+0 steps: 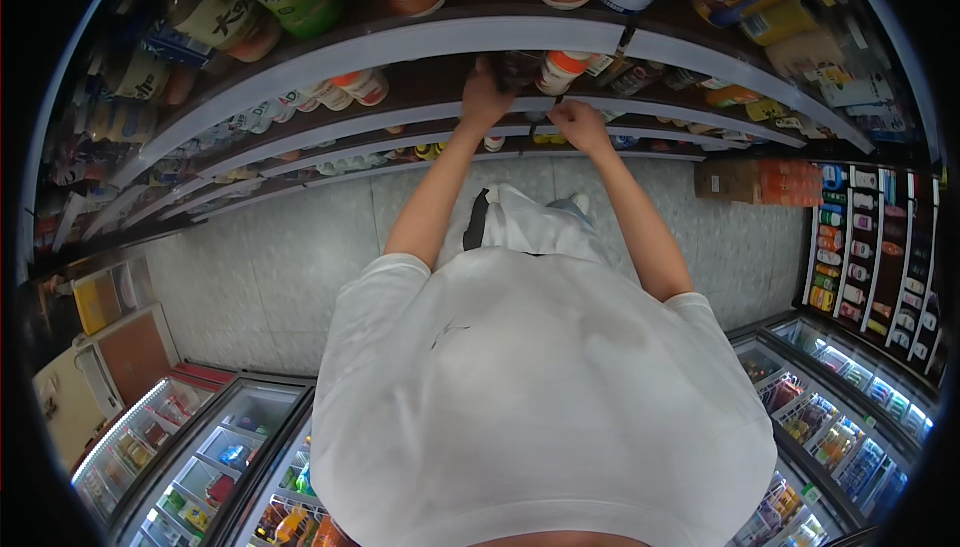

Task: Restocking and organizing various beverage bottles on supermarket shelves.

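My left hand [486, 99] reaches over a middle shelf, closed around the side of a dark bottle [518, 69]. Shadow and the shelf above hide part of its fingers. Just right of that bottle stands a white bottle with an orange-red top [562, 72]. My right hand [581, 128] is lower, at the shelf's front edge below the white bottle. Its fingers are curled together, and whatever may be between them is too small to make out. More white bottles with orange-red caps [360, 86] stand on the same shelf, left of my left hand.
Above my hands, an upper shelf edge [420, 39] carries large cups and bottles. Lower shelves hold more bottles. A cardboard box [735, 181] sits on the floor [285, 277] at right, near a rack of bottles [870, 247]. Glass-fronted coolers [215, 452] stand behind me.
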`<act>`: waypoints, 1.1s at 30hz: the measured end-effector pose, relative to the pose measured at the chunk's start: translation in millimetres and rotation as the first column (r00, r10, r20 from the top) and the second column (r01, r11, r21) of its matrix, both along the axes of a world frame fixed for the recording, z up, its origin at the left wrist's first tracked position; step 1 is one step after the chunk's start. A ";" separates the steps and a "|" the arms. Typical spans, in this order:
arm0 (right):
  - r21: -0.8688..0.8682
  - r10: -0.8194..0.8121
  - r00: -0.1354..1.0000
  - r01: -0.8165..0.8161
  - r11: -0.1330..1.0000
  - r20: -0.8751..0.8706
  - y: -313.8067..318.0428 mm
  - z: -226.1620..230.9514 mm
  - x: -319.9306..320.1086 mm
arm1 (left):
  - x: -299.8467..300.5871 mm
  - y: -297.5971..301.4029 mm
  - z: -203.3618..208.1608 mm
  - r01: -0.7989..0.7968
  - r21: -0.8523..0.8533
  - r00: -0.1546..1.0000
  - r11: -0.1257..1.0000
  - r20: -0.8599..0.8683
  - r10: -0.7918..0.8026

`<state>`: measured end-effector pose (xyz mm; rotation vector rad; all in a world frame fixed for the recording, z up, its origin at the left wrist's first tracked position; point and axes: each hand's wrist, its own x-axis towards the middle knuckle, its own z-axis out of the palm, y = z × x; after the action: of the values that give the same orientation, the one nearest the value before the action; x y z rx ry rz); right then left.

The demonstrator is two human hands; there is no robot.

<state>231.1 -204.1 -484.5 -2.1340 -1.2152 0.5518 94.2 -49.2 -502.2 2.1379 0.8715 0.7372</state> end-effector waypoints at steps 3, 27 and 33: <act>-0.028 0.014 0.981 -0.020 0.999 -0.193 -21.0 -17.2 5.0 | -34.5 1.8 1.3 -0.349 0.345 0.937 0.871 0.109 0.332; -0.026 0.146 0.882 -0.176 0.984 -0.448 -34.6 -43.1 -26.3 | -95.9 44.2 67.2 -0.525 0.492 0.851 0.694 0.285 0.442; -0.063 0.083 0.893 -0.123 0.990 -0.443 -44.7 -34.0 -30.4 | -45.7 32.9 58.3 -0.306 0.271 0.940 0.913 0.239 0.244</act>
<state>200.7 -248.8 -518.4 -1.8772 -1.0608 1.0894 48.6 -16.3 -444.0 2.1739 1.0155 1.2844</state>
